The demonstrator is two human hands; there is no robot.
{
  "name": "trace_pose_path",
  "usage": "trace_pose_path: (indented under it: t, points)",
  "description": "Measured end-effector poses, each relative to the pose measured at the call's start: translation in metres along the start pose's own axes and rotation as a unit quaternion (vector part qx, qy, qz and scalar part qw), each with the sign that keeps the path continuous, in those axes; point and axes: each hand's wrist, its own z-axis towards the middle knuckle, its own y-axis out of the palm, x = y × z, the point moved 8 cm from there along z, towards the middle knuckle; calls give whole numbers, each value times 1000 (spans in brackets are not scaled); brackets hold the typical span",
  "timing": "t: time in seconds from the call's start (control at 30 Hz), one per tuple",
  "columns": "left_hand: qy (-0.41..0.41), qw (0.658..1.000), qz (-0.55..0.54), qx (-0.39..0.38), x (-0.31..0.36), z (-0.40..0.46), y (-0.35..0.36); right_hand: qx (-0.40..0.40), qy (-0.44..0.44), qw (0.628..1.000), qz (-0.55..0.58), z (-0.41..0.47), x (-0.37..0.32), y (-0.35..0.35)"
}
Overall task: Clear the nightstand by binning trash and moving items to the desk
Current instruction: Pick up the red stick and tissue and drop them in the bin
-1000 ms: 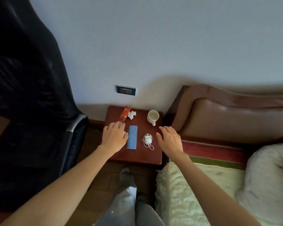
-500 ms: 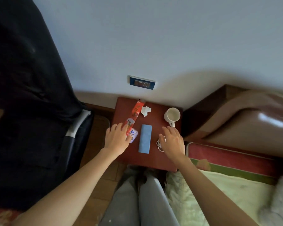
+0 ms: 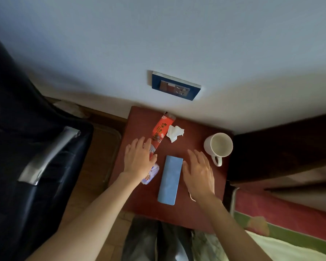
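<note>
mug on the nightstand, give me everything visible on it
The mug is white and looks ceramic, standing upright at the nightstand's back right corner. Its open mouth shows a pale inside that looks empty. A loop handle points toward the person, just beyond the right hand's fingers; no contact shows. Nothing else touches it; it rests on the red-brown top.

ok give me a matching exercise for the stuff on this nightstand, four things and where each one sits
Things:
1. mug
2. tissue
3. blue case
4. red wrapper

Places:
A. between the two hands
B. back edge, running toward the left hand
C. right side, beyond the right hand
D. just right of the red wrapper

Pairs: 1-C, 2-D, 3-A, 4-B
</note>
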Motion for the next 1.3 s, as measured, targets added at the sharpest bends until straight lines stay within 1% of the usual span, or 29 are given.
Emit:
trace_pose_path:
  t: [0.2,0.33,0.43,0.53,0.7,0.87,1.0,1.13,1.3]
  points:
    - [12,999,21,36,5,30,28,63,-21,997,42,24,7,20]
    - [17,996,-22,90,7,38,27,85,-40,994,51,33,6,25]
    - [9,989,-61,137,1,37,19,87,-54,993,60,40,4,26]
    - [-7,979,-94,180,-7,31,10,72,-65,993,74,48,-1,27]
    - [-19,967,-85,240,-18,20,-2,65,-95,991,72,67,-17,30]
    - [-25,968,-81,236,-24,18,1,53,-113,989,78,90,-35,46]
    - [-36,968,-77,236,-30,18,2,76,-150,985,47,102,-56,54]
    - [-46,967,-80,238,-37,16,1,120,-145,982,34,111,-57,48]
    - [-60,960,-84,260,-45,5,-6,99,-137,983,73,108,-46,37]
